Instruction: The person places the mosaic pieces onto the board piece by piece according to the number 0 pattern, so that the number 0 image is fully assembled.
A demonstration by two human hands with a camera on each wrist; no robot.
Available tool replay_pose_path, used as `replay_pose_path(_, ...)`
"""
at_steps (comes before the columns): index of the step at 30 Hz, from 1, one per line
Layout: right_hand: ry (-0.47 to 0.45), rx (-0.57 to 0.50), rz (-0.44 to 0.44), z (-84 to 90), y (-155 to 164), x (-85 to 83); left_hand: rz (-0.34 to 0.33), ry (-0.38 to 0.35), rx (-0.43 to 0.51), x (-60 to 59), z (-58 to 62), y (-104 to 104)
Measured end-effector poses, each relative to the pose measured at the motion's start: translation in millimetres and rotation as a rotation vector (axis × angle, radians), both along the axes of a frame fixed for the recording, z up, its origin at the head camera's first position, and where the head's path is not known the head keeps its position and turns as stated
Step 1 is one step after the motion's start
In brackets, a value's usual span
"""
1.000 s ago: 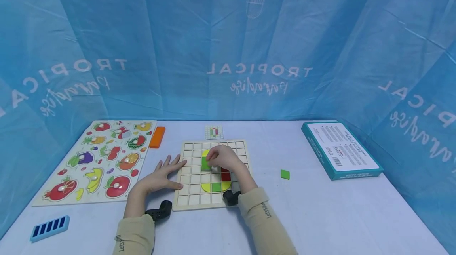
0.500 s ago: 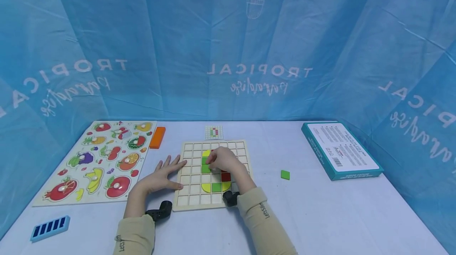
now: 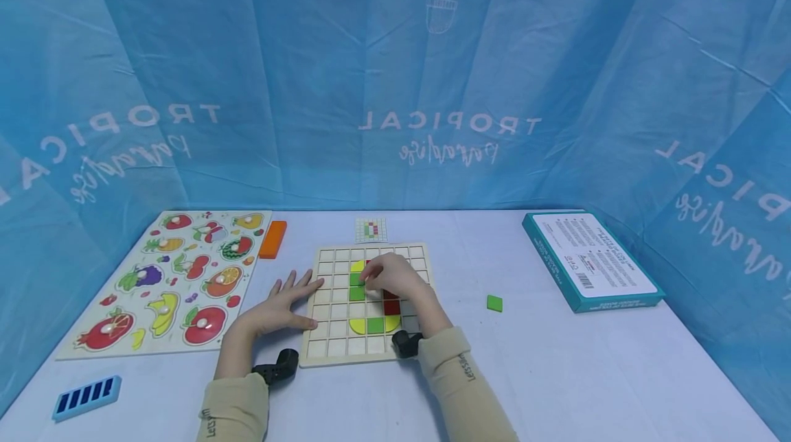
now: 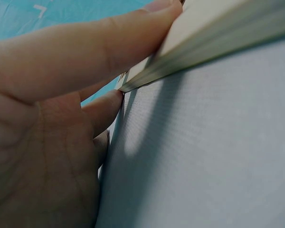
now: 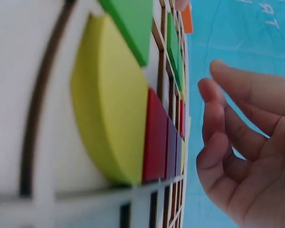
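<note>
A pale wooden grid board (image 3: 318, 346) lies on the table. My left hand (image 3: 278, 308) rests at its left edge with fingers spread; in the left wrist view the thumb (image 4: 133, 35) lies on the rim. My right hand (image 3: 395, 274) hovers over the board, fingers loosely bent, with nothing between them in the right wrist view. Just left of its fingertips sit two green square tiles (image 3: 357, 294) below a yellow rounded tile (image 3: 357, 266). Red tiles (image 3: 392, 307) are partly hidden by the hand. Nearer me, a green square (image 3: 375, 325) sits between two yellow rounded tiles (image 5: 109, 104).
A small pattern card (image 3: 371, 230) lies behind the board. A loose green tile (image 3: 494, 303) and a teal box (image 3: 593, 263) are to the right. On the left are a fruit puzzle board (image 3: 167, 277), an orange block (image 3: 272, 239) and a blue slotted piece (image 3: 86, 398).
My right hand has shifted slightly right from the green tiles, and both now show more fully. The left hand has kept its place at the board's edge.
</note>
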State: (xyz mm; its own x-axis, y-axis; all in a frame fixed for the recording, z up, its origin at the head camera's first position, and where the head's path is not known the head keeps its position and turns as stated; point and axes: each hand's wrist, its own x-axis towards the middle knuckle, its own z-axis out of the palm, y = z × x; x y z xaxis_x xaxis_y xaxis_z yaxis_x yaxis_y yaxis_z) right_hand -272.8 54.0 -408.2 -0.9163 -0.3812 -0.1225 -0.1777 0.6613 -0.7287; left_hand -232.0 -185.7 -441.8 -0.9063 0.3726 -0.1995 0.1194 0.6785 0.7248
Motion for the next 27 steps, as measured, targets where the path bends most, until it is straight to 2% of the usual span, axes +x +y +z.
replay_pose_path(11, -0.013, -0.152, -0.012, 4.5, 30, -1.3, 0.009, -0.006, 0.012, 0.8, -0.8, 0)
replay_pose_path(27, -0.043, -0.209, -0.171, 0.8, 84, 2.3, 0.004, -0.001, 0.020, 2.3, -2.9, -1)
